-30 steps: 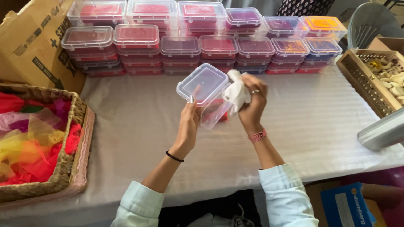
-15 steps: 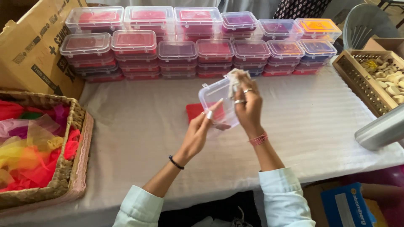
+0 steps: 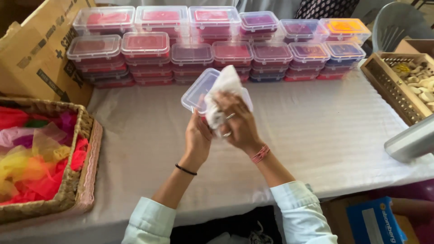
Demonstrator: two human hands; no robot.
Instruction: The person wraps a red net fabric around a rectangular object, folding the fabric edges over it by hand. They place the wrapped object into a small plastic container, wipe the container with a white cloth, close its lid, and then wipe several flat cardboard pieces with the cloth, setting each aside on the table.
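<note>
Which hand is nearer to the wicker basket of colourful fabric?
Left. The left hand holds the clear plastic container on the side towards the wicker basket; the right hand, pressing a white cloth, is further away.

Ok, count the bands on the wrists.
2: a black band on the left wrist, a pink band on the right wrist. The sleeves may hide more.
</note>
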